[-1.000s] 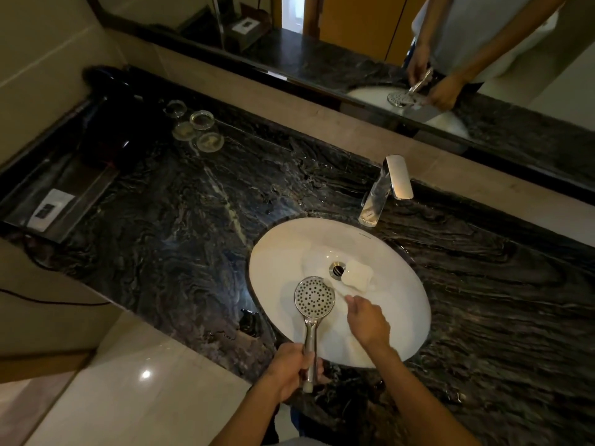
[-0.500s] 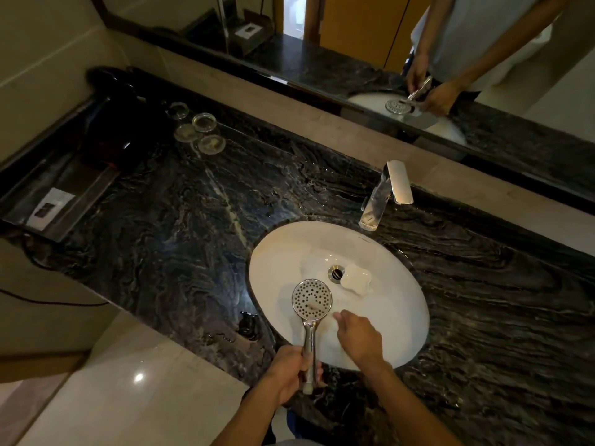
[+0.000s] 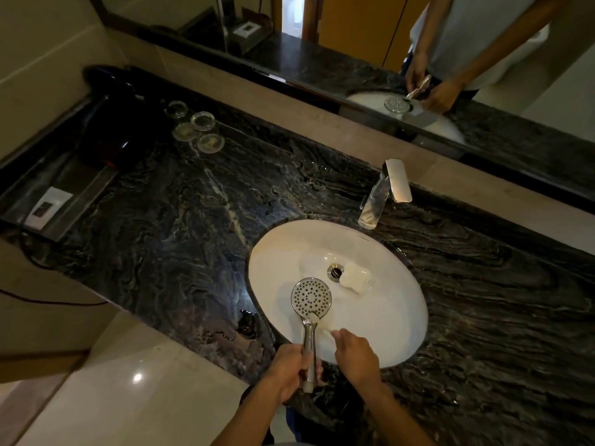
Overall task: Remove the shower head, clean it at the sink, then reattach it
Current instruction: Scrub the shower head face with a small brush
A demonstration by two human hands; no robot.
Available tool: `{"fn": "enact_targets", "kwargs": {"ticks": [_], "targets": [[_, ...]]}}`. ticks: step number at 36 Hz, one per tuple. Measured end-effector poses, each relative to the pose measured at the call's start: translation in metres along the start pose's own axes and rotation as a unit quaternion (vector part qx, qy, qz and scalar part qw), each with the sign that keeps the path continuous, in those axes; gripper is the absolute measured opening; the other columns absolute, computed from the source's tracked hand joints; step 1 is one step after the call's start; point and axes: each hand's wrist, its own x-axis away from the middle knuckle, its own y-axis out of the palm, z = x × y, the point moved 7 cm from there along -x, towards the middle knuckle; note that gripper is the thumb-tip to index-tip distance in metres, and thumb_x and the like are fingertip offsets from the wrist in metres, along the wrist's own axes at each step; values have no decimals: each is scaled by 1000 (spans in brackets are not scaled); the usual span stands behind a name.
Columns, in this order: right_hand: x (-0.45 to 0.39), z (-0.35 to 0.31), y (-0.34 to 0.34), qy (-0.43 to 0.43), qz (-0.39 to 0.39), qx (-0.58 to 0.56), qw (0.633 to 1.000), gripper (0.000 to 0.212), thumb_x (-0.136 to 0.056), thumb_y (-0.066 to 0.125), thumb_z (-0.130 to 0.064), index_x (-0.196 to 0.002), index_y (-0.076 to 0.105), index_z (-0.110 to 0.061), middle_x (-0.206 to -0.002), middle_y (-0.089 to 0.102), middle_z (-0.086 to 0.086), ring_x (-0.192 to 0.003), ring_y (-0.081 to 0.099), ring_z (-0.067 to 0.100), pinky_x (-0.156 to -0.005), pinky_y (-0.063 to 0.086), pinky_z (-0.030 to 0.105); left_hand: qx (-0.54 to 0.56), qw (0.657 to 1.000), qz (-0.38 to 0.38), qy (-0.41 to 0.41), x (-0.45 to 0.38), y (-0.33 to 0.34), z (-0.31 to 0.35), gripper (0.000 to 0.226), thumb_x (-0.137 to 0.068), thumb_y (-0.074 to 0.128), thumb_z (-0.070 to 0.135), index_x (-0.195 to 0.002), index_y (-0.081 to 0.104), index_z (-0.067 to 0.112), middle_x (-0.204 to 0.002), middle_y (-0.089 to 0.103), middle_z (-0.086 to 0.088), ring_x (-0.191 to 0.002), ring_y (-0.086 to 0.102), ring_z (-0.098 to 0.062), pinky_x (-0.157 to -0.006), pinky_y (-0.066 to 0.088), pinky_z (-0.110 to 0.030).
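The shower head (image 3: 311,296) is held over the near part of the white sink (image 3: 280,252), its round face of dark holes turned up and its chrome handle running back toward the person at 6 o'clock. The left hand (image 3: 289,371) grips the lower end of that handle, fingers curled round it, just over the near rim of the sink. The right hand (image 3: 355,350) sits just to the right, at about 3 o'clock from the handle; its fingers are curled and pinch a small pale brush (image 3: 317,320), whose tip lies against the neck where the face meets the handle. What kind of brush it is cannot be told for sure, as it is blurred.

In the bowl, a white bar of soap (image 3: 355,278) lies just beside the drain (image 3: 335,272), at 1 o'clock from the shower head. The chrome tap (image 3: 383,194) stands on the dark marble counter (image 3: 161,220) at 12 o'clock of the sink. Well apart, at 10 o'clock, a cluster of small glass dishes (image 3: 196,127) sits near a black appliance (image 3: 106,123). The mirror (image 3: 354,43) along the back wall reflects the person's hands and the shower head.
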Motion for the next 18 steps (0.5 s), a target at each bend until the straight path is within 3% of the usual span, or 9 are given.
{"fn": "enact_targets", "kwargs": {"ticks": [4, 9, 18], "targets": [[-21, -6, -27, -34, 37, 59, 997, 37, -105, 31, -43, -107, 60, -19, -103, 72, 6, -95, 68, 26, -73, 47, 36, -11, 1000, 3, 5, 3, 1, 1, 18, -95, 44, -11, -88, 60, -8, -68, 66, -18, -59, 63, -27, -54, 55, -35], [-42, -3, -58, 0, 86, 25, 996, 43, -106, 30, -44, -105, 61, -15, -101, 73, 11, -92, 69, 29, -76, 52, 37, -35, 999, -1, 9, 3, 3, 0, 19, -94, 44, -12, -85, 60, -6, -68, 64, -17, -58, 61, -25, -58, 53, -36], [-11, -4, -14, -13, 22, 26, 999, 37, -105, 32, -41, -115, 60, -19, -108, 72, 9, -98, 68, 27, -81, 52, 38, 1, 1000, 5, 16, 6, 3, 2, 18, -95, 45, -13, -86, 61, -10, -70, 62, -21, -61, 61, -29, -59, 53, -38]]}}
